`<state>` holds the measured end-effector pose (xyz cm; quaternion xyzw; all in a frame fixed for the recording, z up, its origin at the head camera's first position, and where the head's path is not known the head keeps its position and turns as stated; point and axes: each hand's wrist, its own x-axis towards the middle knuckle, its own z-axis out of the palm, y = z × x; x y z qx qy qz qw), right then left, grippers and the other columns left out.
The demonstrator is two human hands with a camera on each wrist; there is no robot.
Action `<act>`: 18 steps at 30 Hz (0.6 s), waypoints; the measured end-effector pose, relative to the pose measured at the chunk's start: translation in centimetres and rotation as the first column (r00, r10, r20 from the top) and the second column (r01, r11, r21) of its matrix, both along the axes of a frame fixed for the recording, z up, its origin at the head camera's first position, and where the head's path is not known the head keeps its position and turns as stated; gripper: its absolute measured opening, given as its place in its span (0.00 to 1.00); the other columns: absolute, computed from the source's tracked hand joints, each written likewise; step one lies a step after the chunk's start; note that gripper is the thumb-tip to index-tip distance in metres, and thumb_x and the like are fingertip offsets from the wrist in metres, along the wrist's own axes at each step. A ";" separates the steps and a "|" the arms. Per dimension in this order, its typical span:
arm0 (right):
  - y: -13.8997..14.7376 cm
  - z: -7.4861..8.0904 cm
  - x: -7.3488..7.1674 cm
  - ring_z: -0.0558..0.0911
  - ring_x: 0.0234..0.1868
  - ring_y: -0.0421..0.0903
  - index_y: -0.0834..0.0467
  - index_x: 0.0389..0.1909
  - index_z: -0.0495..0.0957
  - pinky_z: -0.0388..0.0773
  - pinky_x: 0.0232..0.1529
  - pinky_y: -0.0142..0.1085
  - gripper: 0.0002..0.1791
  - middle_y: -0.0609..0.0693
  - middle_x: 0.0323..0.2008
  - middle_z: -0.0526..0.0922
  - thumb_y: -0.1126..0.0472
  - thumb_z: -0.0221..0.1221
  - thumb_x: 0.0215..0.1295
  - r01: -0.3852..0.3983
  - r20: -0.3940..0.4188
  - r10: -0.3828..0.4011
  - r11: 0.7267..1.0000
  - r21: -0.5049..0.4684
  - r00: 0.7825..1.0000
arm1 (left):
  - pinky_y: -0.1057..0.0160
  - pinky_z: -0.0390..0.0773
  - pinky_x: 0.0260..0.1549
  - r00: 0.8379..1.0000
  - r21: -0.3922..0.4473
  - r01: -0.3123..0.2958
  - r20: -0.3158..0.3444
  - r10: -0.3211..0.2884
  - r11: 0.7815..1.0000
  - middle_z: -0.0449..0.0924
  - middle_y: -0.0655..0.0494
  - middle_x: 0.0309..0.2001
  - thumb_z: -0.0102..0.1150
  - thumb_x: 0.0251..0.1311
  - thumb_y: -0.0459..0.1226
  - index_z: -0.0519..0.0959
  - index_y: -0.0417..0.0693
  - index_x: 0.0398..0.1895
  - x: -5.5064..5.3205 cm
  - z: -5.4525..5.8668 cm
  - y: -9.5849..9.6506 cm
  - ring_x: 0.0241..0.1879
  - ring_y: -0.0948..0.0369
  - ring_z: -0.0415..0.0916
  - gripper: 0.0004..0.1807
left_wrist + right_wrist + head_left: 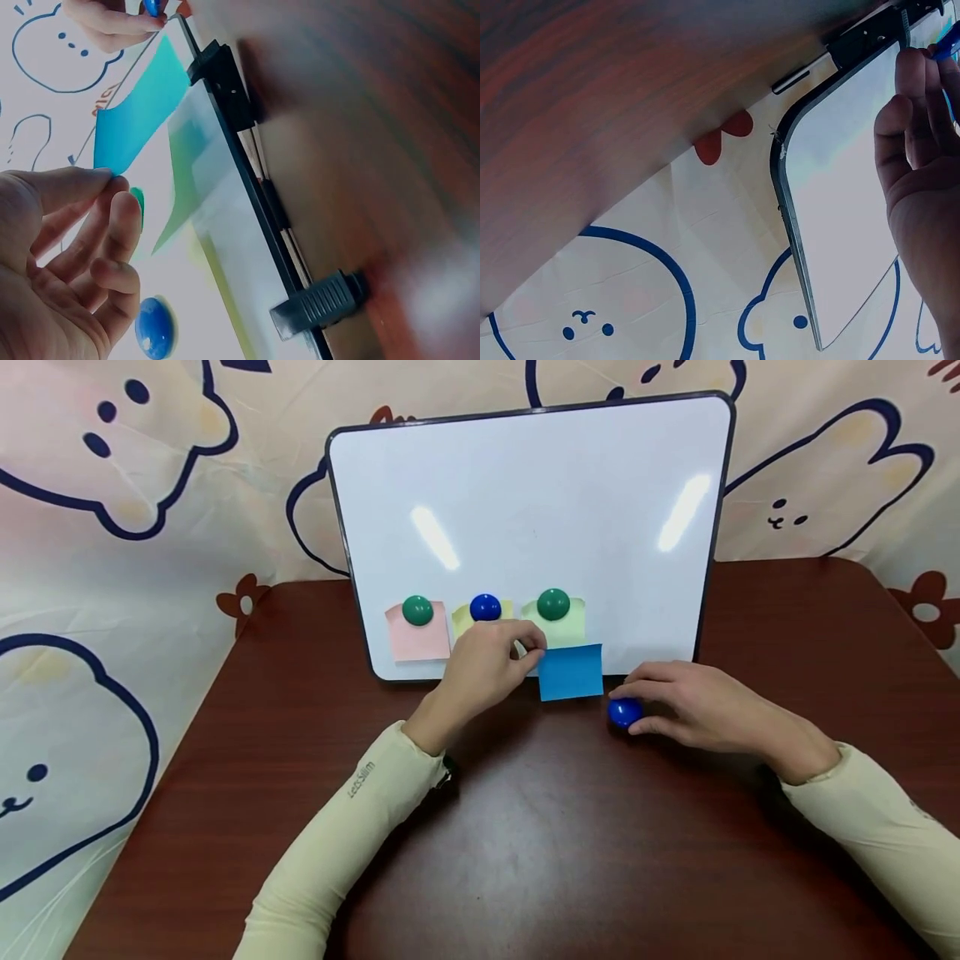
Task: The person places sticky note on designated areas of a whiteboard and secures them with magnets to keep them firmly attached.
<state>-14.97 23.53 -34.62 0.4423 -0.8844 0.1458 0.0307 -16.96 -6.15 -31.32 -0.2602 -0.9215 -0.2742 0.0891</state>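
My left hand (489, 664) pinches a blue sticky note (571, 673) by its upper left corner, between thumb and index finger. The note (139, 120) hangs in front of the lower edge of a whiteboard (555, 510). To its right, my right hand (697, 706) holds a round blue magnet (624, 713) between thumb and fingertips, low over the table. In the right wrist view only a bit of that magnet (948, 43) shows at the upper right edge.
Along the board's bottom, a green magnet (417, 610) sits on a pink note (420, 643), a blue magnet (486, 607) on a yellow note, partly hidden by my left hand, and another green magnet (553, 604) on a light green note (566, 631). Black stand feet (319, 304) support the board on the brown table (570, 852).
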 end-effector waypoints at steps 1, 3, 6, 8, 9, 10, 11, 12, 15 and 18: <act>0.0 0.0 0.0 0.81 0.46 0.40 0.48 0.56 0.82 0.85 0.46 0.43 0.25 0.45 0.49 0.83 0.50 0.72 0.57 -0.002 0.000 0.002 1.000 0.000 1.000 | 0.65 0.80 0.35 1.000 0.002 0.000 0.000 0.000 1.000 0.88 0.55 0.36 0.64 0.64 0.38 0.86 0.50 0.39 0.0 0.1 0.1 0.32 0.61 0.83 0.05; 0.0 0.0 0.0 0.81 0.46 0.40 0.48 0.56 0.82 0.85 0.46 0.43 0.25 0.45 0.50 0.83 0.50 0.71 0.57 -0.006 0.004 0.006 1.000 0.000 1.000 | 0.65 0.80 0.35 1.000 0.008 -0.002 -0.003 0.002 1.000 0.88 0.56 0.36 0.64 0.64 0.38 0.86 0.50 0.39 -0.1 0.1 0.4 0.31 0.62 0.82 0.05; 0.0 -0.1 0.0 0.81 0.47 0.40 0.49 0.57 0.81 0.85 0.46 0.43 0.24 0.46 0.50 0.83 0.50 0.70 0.59 -0.010 0.012 0.010 1.000 0.008 1.000 | 0.66 0.80 0.34 1.000 0.014 -0.005 -0.010 0.005 1.000 0.88 0.56 0.36 0.64 0.65 0.39 0.86 0.50 0.39 -0.2 0.2 0.7 0.31 0.62 0.82 0.05; 0.0 -0.1 0.0 0.81 0.47 0.40 0.49 0.57 0.81 0.85 0.47 0.43 0.24 0.46 0.50 0.83 0.49 0.70 0.59 -0.011 0.011 0.010 1.000 0.012 1.000 | 0.66 0.79 0.34 1.000 0.012 -0.009 -0.013 0.009 1.000 0.88 0.56 0.37 0.63 0.65 0.39 0.86 0.50 0.40 -0.3 0.2 1.0 0.31 0.62 0.81 0.05; 0.0 -0.1 0.0 0.81 0.47 0.40 0.49 0.56 0.81 0.85 0.47 0.43 0.24 0.46 0.50 0.83 0.49 0.70 0.59 -0.011 0.009 0.011 1.000 0.013 1.000 | 0.66 0.79 0.33 1.000 0.011 -0.012 -0.014 0.012 1.000 0.88 0.56 0.37 0.63 0.65 0.39 0.86 0.51 0.40 -0.4 0.2 1.2 0.31 0.62 0.81 0.05; 0.0 -0.1 0.0 0.81 0.47 0.40 0.49 0.56 0.81 0.85 0.47 0.43 0.24 0.45 0.50 0.83 0.49 0.70 0.59 -0.014 0.006 0.014 1.000 0.013 1.000 | 0.67 0.79 0.33 1.000 0.008 -0.017 -0.013 0.017 1.000 0.88 0.57 0.37 0.63 0.65 0.39 0.86 0.51 0.40 -0.5 0.2 1.3 0.31 0.62 0.81 0.05; 0.0 -0.1 0.0 0.81 0.47 0.40 0.49 0.56 0.81 0.85 0.47 0.43 0.24 0.45 0.50 0.83 0.48 0.70 0.58 -0.016 0.002 0.016 1.000 0.014 1.000 | 0.67 0.79 0.32 1.000 0.005 -0.021 -0.012 0.021 1.000 0.88 0.57 0.37 0.63 0.65 0.39 0.86 0.51 0.40 -0.5 0.2 1.4 0.31 0.63 0.81 0.05; 0.0 -0.2 0.0 0.81 0.47 0.40 0.48 0.56 0.82 0.85 0.47 0.43 0.24 0.45 0.49 0.83 0.48 0.70 0.58 -0.018 -0.003 0.018 1.000 0.013 1.000 | 0.67 0.79 0.32 1.000 0.002 -0.026 -0.010 0.026 1.000 0.88 0.57 0.37 0.63 0.65 0.39 0.86 0.52 0.40 -0.6 0.2 1.5 0.31 0.63 0.81 0.05; 0.0 -0.2 -0.1 0.81 0.46 0.38 0.48 0.56 0.81 0.85 0.47 0.41 0.24 0.43 0.49 0.82 0.47 0.70 0.58 -0.019 -0.013 0.019 1.000 0.016 1.000 | 0.67 0.78 0.31 0.999 -0.005 -0.041 -0.002 0.041 0.999 0.88 0.57 0.37 0.62 0.66 0.40 0.86 0.52 0.41 -0.8 0.2 1.8 0.32 0.63 0.81 0.06; 0.0 -0.3 -0.1 0.80 0.45 0.36 0.47 0.56 0.81 0.85 0.47 0.40 0.24 0.42 0.48 0.82 0.47 0.70 0.58 -0.017 -0.011 0.017 1.000 0.022 1.000 | 0.67 0.79 0.32 0.998 -0.014 -0.054 0.012 0.054 0.998 0.87 0.58 0.38 0.61 0.67 0.40 0.86 0.53 0.42 -0.8 0.3 2.1 0.33 0.63 0.81 0.06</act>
